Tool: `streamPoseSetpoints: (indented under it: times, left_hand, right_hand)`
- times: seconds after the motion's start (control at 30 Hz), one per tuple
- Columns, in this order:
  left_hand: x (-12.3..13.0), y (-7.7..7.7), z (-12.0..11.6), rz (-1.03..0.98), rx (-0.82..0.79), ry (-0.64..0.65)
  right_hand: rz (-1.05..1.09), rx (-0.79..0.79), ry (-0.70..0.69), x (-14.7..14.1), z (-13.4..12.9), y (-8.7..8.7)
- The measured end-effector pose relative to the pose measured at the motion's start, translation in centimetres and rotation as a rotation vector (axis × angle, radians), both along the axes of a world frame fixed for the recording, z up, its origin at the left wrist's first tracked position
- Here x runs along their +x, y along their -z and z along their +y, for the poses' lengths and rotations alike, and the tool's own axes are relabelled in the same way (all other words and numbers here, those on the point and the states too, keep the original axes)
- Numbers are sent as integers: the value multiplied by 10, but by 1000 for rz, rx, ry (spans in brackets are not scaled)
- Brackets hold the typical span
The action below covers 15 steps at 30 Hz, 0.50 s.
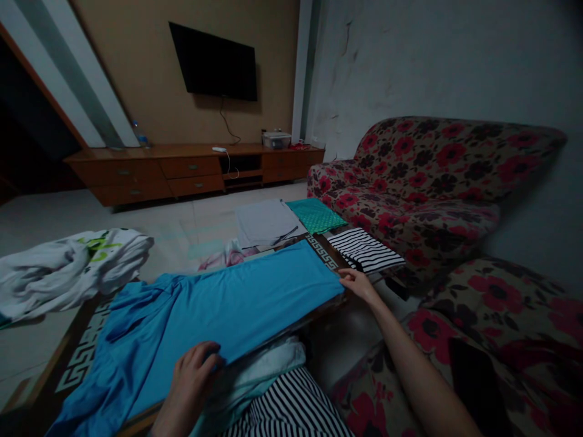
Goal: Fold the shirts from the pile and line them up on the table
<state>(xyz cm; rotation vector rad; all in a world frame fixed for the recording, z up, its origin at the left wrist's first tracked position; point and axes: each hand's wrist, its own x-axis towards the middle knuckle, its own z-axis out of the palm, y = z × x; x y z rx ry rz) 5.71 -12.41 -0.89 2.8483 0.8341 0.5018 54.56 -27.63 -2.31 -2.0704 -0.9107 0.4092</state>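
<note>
A bright blue shirt (255, 291) lies spread across a low table, its right part smooth and its left part bunched. At the shirt's right end, my right hand (359, 284) has its fingers closed on the hem corner. My left hand (194, 373) rests at the near edge of the blue cloth, fingers loosely bent with a gap between thumb and forefinger. Under that edge, pale green and white cloth (277, 358) shows beside black-and-white striped fabric (291, 403) over my lap.
Beyond the shirt lie a folded grey garment (266, 221), a green one (316, 215) and a striped one (367, 249). White clothing (77, 267) is heaped at left. A floral sofa (410, 176) stands right; a wooden cabinet (191, 176) lines the far wall below a television (218, 64).
</note>
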Motion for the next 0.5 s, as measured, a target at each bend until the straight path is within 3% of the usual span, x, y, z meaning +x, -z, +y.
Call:
streamPoseSetpoints:
  times: [0.17, 0.27, 0.4, 0.5]
  left_hand:
    - [-4, -2, 0, 5, -43, 17]
    - [-4, -5, 1, 3, -44, 57]
    - [5, 0, 6, 17, 25, 103]
    - [16, 8, 11, 71, 118, 79]
  right_hand:
    - [-109, -173, -15, 11, -9, -2]
    - [-271, -202, -25, 11, 2, -14]
    - [-525, -170, -196, -5, 60, -33]
    - [-607, -71, -377, -21, 120, -31]
